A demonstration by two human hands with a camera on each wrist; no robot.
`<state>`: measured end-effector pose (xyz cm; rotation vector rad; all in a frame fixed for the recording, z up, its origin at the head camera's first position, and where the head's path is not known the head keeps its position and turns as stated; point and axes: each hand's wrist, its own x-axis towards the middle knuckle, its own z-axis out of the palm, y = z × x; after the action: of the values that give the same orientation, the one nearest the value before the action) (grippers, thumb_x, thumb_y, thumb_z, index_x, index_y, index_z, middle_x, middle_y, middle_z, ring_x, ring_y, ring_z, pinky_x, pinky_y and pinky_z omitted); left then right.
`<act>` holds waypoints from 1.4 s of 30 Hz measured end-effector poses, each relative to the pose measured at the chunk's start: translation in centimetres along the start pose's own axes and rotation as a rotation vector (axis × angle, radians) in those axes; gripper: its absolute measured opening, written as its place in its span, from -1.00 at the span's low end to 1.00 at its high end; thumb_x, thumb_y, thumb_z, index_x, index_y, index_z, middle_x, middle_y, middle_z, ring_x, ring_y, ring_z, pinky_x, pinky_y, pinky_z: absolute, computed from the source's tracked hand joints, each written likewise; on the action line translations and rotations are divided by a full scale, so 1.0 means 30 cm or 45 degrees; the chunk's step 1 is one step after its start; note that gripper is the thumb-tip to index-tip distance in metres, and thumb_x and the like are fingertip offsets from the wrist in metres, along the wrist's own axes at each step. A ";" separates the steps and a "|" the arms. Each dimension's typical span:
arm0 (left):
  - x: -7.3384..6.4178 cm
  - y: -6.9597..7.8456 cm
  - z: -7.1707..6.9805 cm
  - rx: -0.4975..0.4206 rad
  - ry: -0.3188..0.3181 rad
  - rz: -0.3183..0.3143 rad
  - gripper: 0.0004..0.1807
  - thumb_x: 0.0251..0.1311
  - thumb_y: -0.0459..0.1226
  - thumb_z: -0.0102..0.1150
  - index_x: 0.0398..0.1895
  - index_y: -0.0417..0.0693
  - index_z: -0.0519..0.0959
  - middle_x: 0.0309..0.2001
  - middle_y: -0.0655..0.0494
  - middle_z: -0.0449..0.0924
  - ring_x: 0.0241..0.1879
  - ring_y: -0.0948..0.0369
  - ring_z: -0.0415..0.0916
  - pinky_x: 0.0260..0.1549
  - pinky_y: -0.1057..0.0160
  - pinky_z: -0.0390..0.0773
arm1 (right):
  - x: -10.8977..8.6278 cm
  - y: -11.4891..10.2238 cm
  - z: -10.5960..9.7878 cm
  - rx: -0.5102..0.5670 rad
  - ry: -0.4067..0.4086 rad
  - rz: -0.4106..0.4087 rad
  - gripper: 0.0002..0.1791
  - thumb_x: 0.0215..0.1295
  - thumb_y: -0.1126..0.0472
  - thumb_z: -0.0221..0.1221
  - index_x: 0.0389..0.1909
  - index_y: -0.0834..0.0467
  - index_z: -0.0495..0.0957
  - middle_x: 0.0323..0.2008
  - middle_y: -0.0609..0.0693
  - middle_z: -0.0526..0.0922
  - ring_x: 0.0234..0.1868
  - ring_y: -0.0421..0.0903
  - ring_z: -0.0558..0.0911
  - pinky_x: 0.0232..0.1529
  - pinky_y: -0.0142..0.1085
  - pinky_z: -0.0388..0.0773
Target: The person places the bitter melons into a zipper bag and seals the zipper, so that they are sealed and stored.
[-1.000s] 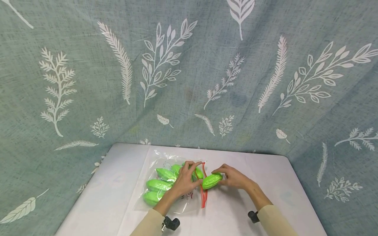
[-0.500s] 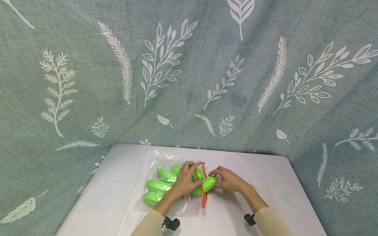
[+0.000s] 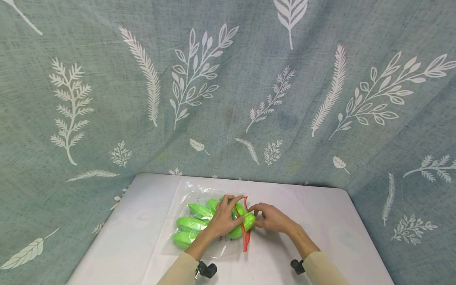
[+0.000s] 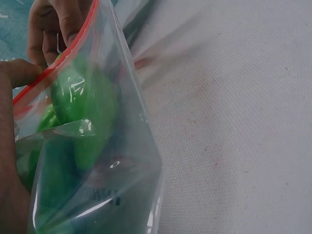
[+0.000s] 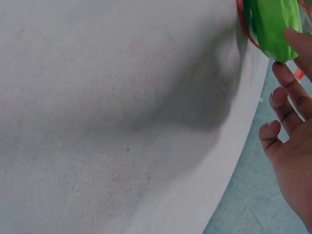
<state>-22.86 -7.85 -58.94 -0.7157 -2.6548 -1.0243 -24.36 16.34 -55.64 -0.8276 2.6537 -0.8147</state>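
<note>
A clear zip bag [image 3: 222, 251] with a red zip strip [image 3: 246, 241] lies on the table, its mouth facing right. My left hand [image 3: 221, 218] is at that mouth, thumb and fingers spread along the red edge and holding it apart. Halfway through the opening is a shiny green ridged gourd [image 3: 251, 221]. At its outer end my right hand [image 3: 273, 217] grips it by the fingertips; in the right wrist view the thumb lies against the gourd [image 5: 275, 29] and a fingertip is at its tip. Through the plastic in the left wrist view shows the gourd's inner part [image 4: 80, 97].
Several more green gourds [image 3: 190, 224] lie inside the bag, towards its left. The white table [image 3: 303, 245] has rounded back corners. A blue-green leaf-patterned cloth [image 3: 228, 99] hangs behind it and at both sides.
My right hand has moved left, sliding the gourd from outside the mouth to partly inside the bag. The left hand has stayed at the red edge.
</note>
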 end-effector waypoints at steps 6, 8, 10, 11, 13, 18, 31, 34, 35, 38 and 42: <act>0.005 -0.006 0.008 0.014 -0.014 -0.014 -0.18 0.17 0.03 0.33 0.51 0.35 0.24 0.20 0.06 0.26 0.18 0.11 0.33 0.23 -0.12 0.31 | 0.004 -0.009 0.002 0.057 0.016 -0.039 -0.60 0.27 0.16 0.31 0.14 -0.02 0.61 -0.11 -0.18 0.64 -0.16 -0.05 0.62 -0.21 -0.29 0.52; 0.005 -0.006 0.009 0.019 -0.012 -0.015 -0.18 0.16 0.03 0.34 0.51 0.34 0.25 0.20 0.05 0.26 0.17 0.11 0.34 0.22 -0.11 0.31 | 0.005 -0.012 0.006 0.086 0.023 -0.043 -0.65 0.28 0.17 0.31 0.09 -0.03 0.63 -0.11 -0.20 0.66 -0.16 -0.06 0.61 -0.19 -0.28 0.51; 0.006 -0.003 0.008 0.020 -0.003 -0.010 -0.18 0.15 0.03 0.35 0.50 0.33 0.26 0.20 0.05 0.27 0.17 0.11 0.34 0.22 -0.11 0.31 | 0.007 -0.014 0.011 0.109 0.031 -0.048 -0.71 0.29 0.17 0.31 0.03 -0.05 0.64 -0.14 -0.23 0.67 -0.19 -0.10 0.60 -0.20 -0.29 0.51; 0.006 -0.001 0.007 0.020 0.000 -0.008 -0.18 0.14 0.02 0.35 0.50 0.32 0.26 0.20 0.04 0.27 0.18 0.11 0.35 0.22 -0.11 0.31 | 0.008 -0.015 0.015 0.118 0.035 -0.050 -0.74 0.30 0.15 0.31 0.00 -0.06 0.65 -0.16 -0.25 0.67 -0.20 -0.13 0.59 -0.19 -0.29 0.50; 0.006 0.004 0.005 0.012 0.009 -0.003 -0.17 0.13 0.00 0.36 0.50 0.30 0.27 0.20 0.03 0.28 0.18 0.11 0.35 0.23 -0.11 0.30 | 0.011 -0.017 0.023 0.131 0.043 -0.050 -0.79 0.29 0.13 0.33 -0.07 -0.09 0.65 -0.20 -0.28 0.67 -0.23 -0.17 0.58 -0.20 -0.32 0.50; 0.003 0.009 0.005 -0.001 0.013 -0.004 -0.17 0.13 -0.03 0.36 0.51 0.30 0.26 0.20 0.04 0.27 0.19 0.12 0.33 0.26 -0.11 0.27 | 0.016 -0.021 0.040 0.166 0.067 -0.065 -0.85 0.26 0.12 0.36 -0.18 -0.09 0.63 -0.28 -0.28 0.65 -0.27 -0.19 0.58 -0.25 -0.34 0.52; 0.004 0.017 0.006 0.028 0.026 0.010 -0.17 0.15 0.05 0.35 0.51 0.30 0.26 0.18 0.07 0.27 0.16 0.14 0.34 0.23 -0.09 0.28 | 0.024 -0.047 0.055 0.259 0.062 -0.043 -0.84 0.31 0.14 0.31 -0.14 -0.14 0.60 -0.27 -0.31 0.66 -0.26 -0.24 0.58 -0.31 -0.34 0.51; 0.005 0.018 0.007 0.030 0.040 0.020 -0.16 0.12 0.05 0.36 0.50 0.28 0.28 0.17 0.05 0.28 0.14 0.13 0.36 0.20 -0.07 0.30 | 0.025 -0.050 0.056 0.279 0.046 -0.043 -0.81 0.31 0.19 0.30 -0.13 -0.14 0.59 -0.26 -0.28 0.69 -0.24 -0.26 0.59 -0.23 -0.33 0.51; 0.006 0.018 0.008 0.031 0.045 0.025 -0.16 0.12 0.05 0.36 0.50 0.27 0.28 0.16 0.05 0.29 0.14 0.13 0.36 0.19 -0.07 0.30 | 0.025 -0.049 0.057 0.281 0.042 -0.048 -0.80 0.30 0.20 0.29 -0.12 -0.13 0.59 -0.26 -0.27 0.70 -0.23 -0.27 0.59 -0.21 -0.32 0.50; 0.007 0.019 0.008 0.026 0.049 0.028 -0.17 0.12 0.04 0.37 0.49 0.26 0.29 0.15 0.05 0.29 0.13 0.14 0.36 0.19 -0.08 0.30 | 0.026 -0.049 0.061 0.292 0.029 -0.059 -0.78 0.30 0.23 0.28 -0.11 -0.12 0.59 -0.24 -0.24 0.72 -0.19 -0.29 0.61 -0.14 -0.31 0.50; 0.008 0.017 0.009 0.025 0.032 0.011 -0.17 0.13 0.03 0.36 0.50 0.27 0.28 0.16 0.05 0.28 0.17 0.13 0.34 0.23 -0.08 0.28 | 0.027 -0.052 0.064 0.313 0.016 -0.069 -0.76 0.29 0.25 0.26 -0.09 -0.12 0.58 -0.24 -0.29 0.70 -0.17 -0.29 0.61 -0.10 -0.31 0.51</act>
<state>-22.80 -7.26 -58.76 -0.7054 -2.6340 -0.9973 -23.58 13.96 -56.35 -0.8342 2.4839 -1.1352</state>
